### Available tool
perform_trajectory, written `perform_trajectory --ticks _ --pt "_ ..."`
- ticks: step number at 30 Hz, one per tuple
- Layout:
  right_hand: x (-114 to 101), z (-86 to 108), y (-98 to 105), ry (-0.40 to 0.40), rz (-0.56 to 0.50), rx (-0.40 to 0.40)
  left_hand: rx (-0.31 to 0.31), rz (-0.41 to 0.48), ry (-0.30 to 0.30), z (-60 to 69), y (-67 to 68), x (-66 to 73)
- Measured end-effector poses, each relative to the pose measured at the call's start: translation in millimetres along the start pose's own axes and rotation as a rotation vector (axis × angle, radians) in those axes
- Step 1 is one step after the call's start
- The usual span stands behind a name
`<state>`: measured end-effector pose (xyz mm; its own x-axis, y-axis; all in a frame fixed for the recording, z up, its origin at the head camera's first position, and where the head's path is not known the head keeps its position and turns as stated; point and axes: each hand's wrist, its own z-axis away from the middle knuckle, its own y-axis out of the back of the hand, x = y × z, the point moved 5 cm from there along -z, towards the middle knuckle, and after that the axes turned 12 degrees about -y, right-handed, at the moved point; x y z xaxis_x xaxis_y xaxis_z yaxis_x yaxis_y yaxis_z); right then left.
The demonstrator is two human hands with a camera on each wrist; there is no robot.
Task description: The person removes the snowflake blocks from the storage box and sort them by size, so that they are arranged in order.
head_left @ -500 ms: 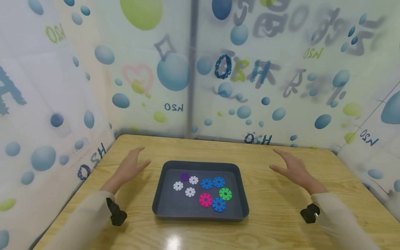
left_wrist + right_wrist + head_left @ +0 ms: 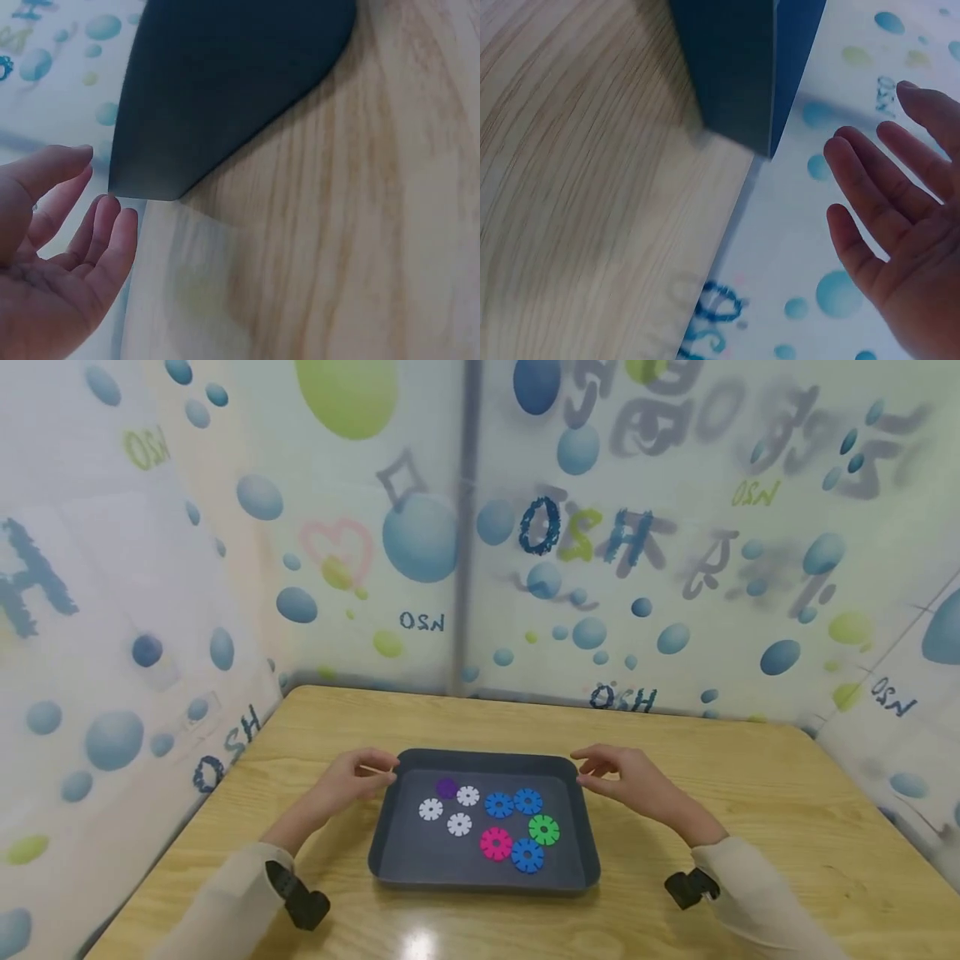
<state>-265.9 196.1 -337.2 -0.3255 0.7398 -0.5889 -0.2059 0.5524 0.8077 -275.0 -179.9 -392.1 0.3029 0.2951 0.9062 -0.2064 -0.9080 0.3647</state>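
A dark grey tray [image 2: 420,868] lies on the wooden table, holding several notched discs: white [image 2: 431,809], purple [image 2: 447,788], blue [image 2: 528,855], pink [image 2: 496,843] and green [image 2: 543,830]. Beside its far left corner is the left hand [image 2: 347,783], fingers loosely bent; the left wrist view has this hand [image 2: 64,262] right by the tray's side [image 2: 225,82], and contact cannot be told. At the far right corner the right hand [image 2: 630,781] is held with bent fingers; in the right wrist view the hand [image 2: 900,210] stands apart from the tray [image 2: 735,75], holding nothing.
The wooden table [image 2: 337,718] extends around the tray on all sides. Behind it and at the left hang pale sheets [image 2: 337,652] printed with blue and green dots and letters. Dark wrist devices [image 2: 303,906] sit at both sleeves.
Both hands have moved inward from the sides to the tray's far corners, and their fingers are more bent. The tray and discs keep their arrangement; the head view has shifted slightly.
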Motion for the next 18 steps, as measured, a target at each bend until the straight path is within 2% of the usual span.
perform_trajectory --ticks 7,15,18 --pt "-28.5 -12.9 -23.1 0.07 -0.026 -0.176 -0.027 0.054 0.019 3.4 -8.3 -2.0" --pt "-50.1 -27.8 -42.5 0.127 -0.025 -0.373 -0.01 0.093 0.049 4.6 -10.7 -0.9" --pt "-57.5 -33.0 -49.1 0.16 0.007 -0.442 0.008 0.105 0.082 5.3 -10.6 -2.5"
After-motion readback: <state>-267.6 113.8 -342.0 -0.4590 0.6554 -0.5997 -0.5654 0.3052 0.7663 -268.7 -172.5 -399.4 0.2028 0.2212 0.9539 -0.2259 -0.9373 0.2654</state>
